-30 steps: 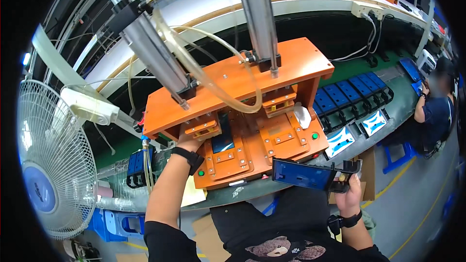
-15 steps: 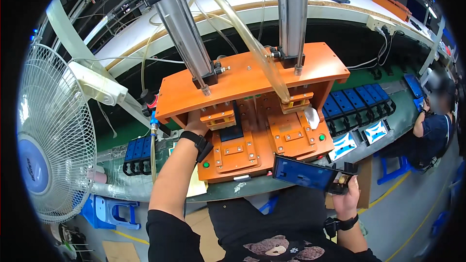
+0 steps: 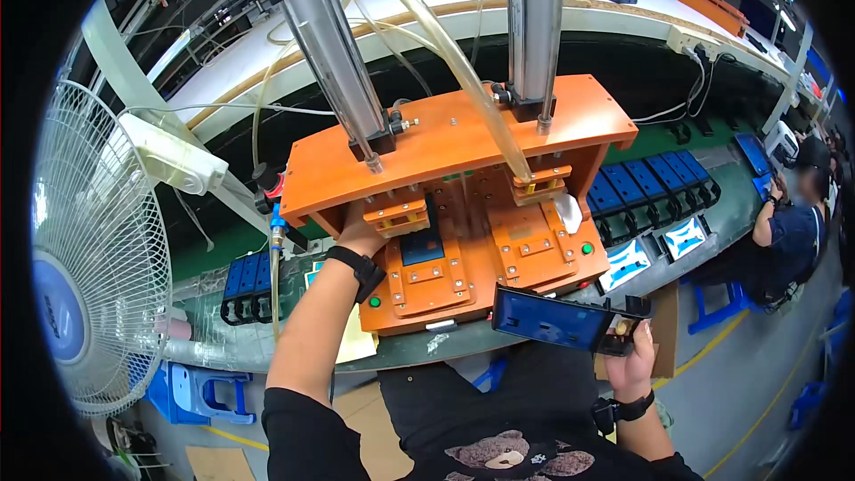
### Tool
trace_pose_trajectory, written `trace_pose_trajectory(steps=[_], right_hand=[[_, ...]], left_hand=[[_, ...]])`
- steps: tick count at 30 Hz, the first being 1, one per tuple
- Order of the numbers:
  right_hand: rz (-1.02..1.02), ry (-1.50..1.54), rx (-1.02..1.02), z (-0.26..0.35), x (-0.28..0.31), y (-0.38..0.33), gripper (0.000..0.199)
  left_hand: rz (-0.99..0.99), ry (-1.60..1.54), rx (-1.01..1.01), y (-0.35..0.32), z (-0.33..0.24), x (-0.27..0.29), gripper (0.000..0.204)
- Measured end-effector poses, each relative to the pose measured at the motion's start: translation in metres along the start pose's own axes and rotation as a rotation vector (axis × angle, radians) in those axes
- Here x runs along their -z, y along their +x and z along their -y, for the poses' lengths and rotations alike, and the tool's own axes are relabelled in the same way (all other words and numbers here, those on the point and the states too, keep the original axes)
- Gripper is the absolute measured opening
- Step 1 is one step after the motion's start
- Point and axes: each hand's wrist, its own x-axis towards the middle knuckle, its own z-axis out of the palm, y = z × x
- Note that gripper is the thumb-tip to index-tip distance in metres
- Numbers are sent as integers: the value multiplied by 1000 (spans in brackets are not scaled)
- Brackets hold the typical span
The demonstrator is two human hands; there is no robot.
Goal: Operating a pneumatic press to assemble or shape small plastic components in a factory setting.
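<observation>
My right hand (image 3: 638,358) grips one end of a black rectangular housing with a blue face (image 3: 557,319), tilted in front of the bench edge. My left hand (image 3: 358,230) reaches under the top plate of an orange two-station press (image 3: 445,147), beside the left pressing block (image 3: 396,216). Its fingers are hidden behind that block. Next to it a dark blue panel (image 3: 422,246) lies in the left fixture (image 3: 432,285). In the right fixture (image 3: 539,249) no such panel shows; a white crumpled piece (image 3: 568,212) sits at its side.
Several blue-faced black housings (image 3: 655,187) stand in a row at right, others (image 3: 248,285) at left. Two white-and-blue pieces (image 3: 625,264) lie near the right edge. A fan (image 3: 98,249) stands at left. A co-worker (image 3: 793,223) sits at far right.
The view has shifted slightly. More of the blue panel in the left fixture shows now. My right hand still holds the housing in nearly the same pose.
</observation>
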Motion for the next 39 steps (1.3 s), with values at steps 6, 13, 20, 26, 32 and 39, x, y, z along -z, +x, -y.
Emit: trace_pose_trajectory(steps=[6,13,20,26,32,39], right_hand=[[-66,8,-31,2,0,-2,23],[-32,-21,-53,9,7,-4,23],[74,53,-236,-15,-9,9,26],[207,-166,-227,-39,-50,-12,31],[800,-585,124,-97,-98,-41,16],[1258,-630,-20,-191,-125,-60,33]], left_hand=[[59,193,-68,-7,5,9,55],[176,-127,66,-21,-54,41,41],[-61,-291,106,-62,-75,69,32],[-207,-698,667,-223,-117,73,20],[-127,-1904,768,-299,-186,41,66],[-475,-2098,1085,-344,-148,64,59]])
